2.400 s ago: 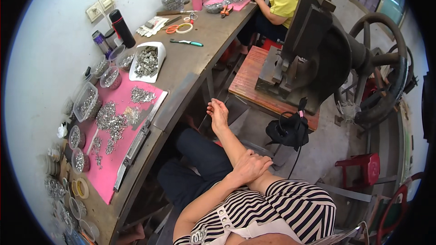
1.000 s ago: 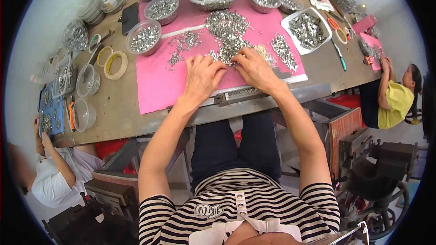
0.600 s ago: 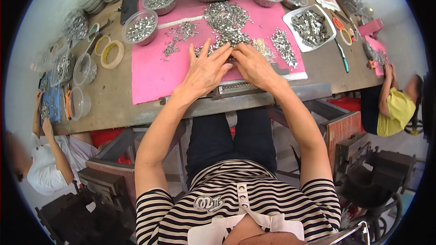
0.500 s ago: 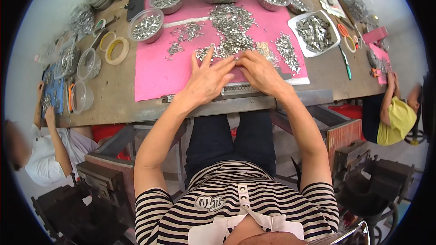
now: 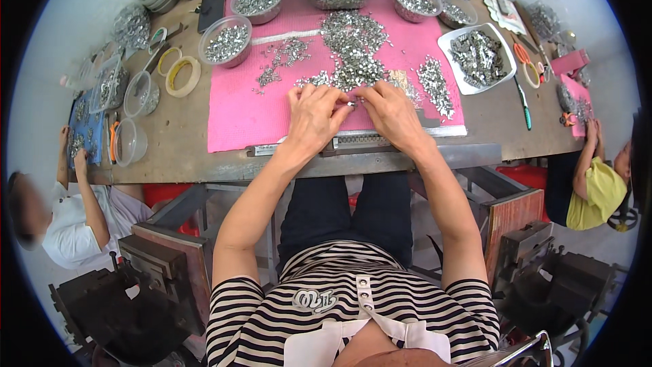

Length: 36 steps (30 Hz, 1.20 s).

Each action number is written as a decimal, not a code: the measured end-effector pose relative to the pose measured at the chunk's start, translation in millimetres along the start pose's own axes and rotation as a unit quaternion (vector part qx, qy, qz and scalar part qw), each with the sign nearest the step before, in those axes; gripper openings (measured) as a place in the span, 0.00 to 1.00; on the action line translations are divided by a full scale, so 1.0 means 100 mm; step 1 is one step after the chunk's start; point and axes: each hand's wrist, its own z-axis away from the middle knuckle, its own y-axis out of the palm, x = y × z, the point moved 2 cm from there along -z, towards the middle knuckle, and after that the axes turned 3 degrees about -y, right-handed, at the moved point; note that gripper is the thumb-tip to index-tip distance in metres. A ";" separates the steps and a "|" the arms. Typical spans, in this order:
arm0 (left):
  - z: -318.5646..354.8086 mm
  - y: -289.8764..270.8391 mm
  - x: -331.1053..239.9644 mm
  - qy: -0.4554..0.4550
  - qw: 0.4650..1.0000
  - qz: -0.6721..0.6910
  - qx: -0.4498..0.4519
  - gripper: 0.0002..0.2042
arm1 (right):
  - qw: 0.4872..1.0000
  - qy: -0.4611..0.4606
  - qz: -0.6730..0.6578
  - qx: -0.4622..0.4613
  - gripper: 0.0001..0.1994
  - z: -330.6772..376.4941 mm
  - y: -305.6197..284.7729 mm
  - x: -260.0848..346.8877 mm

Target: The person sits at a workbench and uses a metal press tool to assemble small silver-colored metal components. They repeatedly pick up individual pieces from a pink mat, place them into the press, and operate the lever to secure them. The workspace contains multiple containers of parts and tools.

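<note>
My left hand point(image 5: 312, 117) is closed in a pinch, a small shiny metal piece point(image 5: 351, 103) showing at its thumb and fingertips. Close beside it, the bent fingers of my right hand point(image 5: 392, 114) press together; whatever they grip is too small to make out. Both hands hover over the near part of a pink mat point(image 5: 255, 119). Just beyond the fingertips lies a heap of small silver metal pieces point(image 5: 358, 71). Below the hands, along the table's front edge, runs a narrow metal rail with a row of small parts point(image 5: 360, 141).
Plastic tubs of metal pieces point(image 5: 339, 1) line the back. A white dish of darker metal parts point(image 5: 508, 68) stands right, near a green-handled tool point(image 5: 526, 114) and orange-handled scissors point(image 5: 521, 53). Tape rolls point(image 5: 183, 76) lie left. Co-workers sit at both sides point(image 5: 75, 231).
My left hand has drawn its spread fingers in from the pile to a pinch, with a small metal piece now visible. My right hand stays close by. The whole view has shifted slightly.
</note>
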 end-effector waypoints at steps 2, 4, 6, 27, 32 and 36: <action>-0.03 0.06 0.00 0.007 1.000 -0.015 -0.005 0.05 | 1.000 -0.002 0.002 0.017 0.06 0.02 0.01 -0.04; -0.04 0.08 0.01 0.013 0.999 -0.033 -0.007 0.05 | 0.999 -0.001 -0.017 0.031 0.05 0.06 -0.02 -0.08; -0.04 0.07 0.03 0.020 0.999 -0.028 -0.004 0.05 | 0.998 0.002 -0.057 0.041 0.04 0.10 -0.08 -0.11; 0.43 -0.27 -0.12 0.014 0.995 0.090 0.038 0.05 | 0.992 0.026 -0.115 -0.034 0.05 0.24 -0.09 0.21; 0.48 -0.20 -0.17 0.034 0.997 0.062 0.020 0.06 | 0.994 0.001 -0.090 -0.054 0.07 0.41 0.00 0.45; 0.50 -0.19 -0.20 0.043 0.998 0.030 0.018 0.07 | 0.996 -0.012 -0.055 -0.072 0.08 0.48 0.07 0.47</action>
